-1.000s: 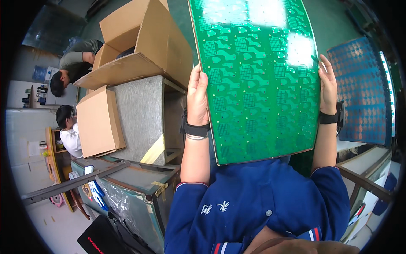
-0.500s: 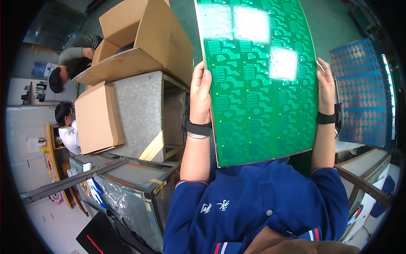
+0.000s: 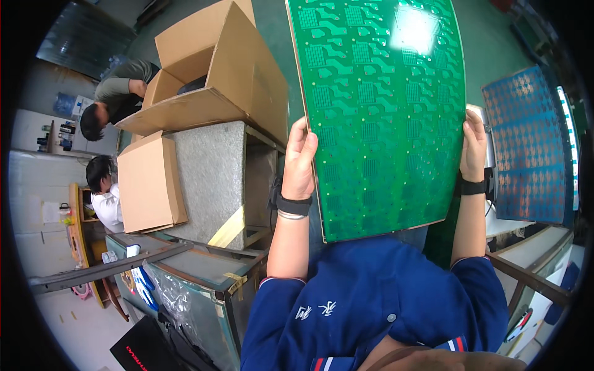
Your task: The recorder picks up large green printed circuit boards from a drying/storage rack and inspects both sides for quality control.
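Between my two hands I hold up a large green circuit board panel [image 3: 383, 136], patterned with repeating rows of pads and traces. My left hand [image 3: 301, 162] grips its left edge, thumb on the front face and fingers curled behind. On the opposite edge my right hand [image 3: 473, 141] is closed, its fingers partly hidden behind the panel. A bright light reflection sits on the upper part of the board. Both wrists wear black bands. The panel's lower edge is close to my chest, and its top runs out of view.
To the left, an open cardboard box [image 3: 229, 86] and a smaller carton [image 3: 148, 185] sit by a grey-topped stand [image 3: 210, 173]. A blue panel with copper patterns [image 3: 526, 148] stands at right. Two people are at far left. A metal bar [image 3: 111, 269] crosses the lower left.
The light reflection on the panel has shifted and shrunk to one patch. Both my hands sit slightly lower in view, still gripping the panel's edges. The person at far left has moved slightly.
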Tool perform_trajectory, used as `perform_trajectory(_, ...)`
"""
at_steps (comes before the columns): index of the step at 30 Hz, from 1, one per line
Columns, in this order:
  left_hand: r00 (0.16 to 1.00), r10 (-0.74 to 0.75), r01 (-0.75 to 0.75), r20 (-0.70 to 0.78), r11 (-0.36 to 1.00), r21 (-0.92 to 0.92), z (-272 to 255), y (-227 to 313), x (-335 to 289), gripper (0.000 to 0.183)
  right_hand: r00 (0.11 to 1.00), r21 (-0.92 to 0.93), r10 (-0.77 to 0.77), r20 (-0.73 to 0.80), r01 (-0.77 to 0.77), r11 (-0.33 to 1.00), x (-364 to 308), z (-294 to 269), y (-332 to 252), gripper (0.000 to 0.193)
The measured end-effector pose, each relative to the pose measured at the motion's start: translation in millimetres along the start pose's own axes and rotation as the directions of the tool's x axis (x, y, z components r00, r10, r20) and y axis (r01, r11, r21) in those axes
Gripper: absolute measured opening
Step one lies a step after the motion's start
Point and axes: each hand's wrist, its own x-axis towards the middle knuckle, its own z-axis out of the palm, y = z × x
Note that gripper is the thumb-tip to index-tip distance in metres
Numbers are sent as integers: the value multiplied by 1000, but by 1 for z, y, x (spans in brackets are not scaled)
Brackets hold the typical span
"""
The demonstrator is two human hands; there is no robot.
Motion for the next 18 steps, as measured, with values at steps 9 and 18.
perform_trajectory(9,1000,-15,15,1,1000,-7,-7,-3,-3,36,999,213,4,49,-14,977,-5,-9,2,22)
perform_trajectory(18,996,13,-15,-93,1000,-14,-17,-9,-5,29,997,289,19,80,-41,956,-6,4,-5,18)
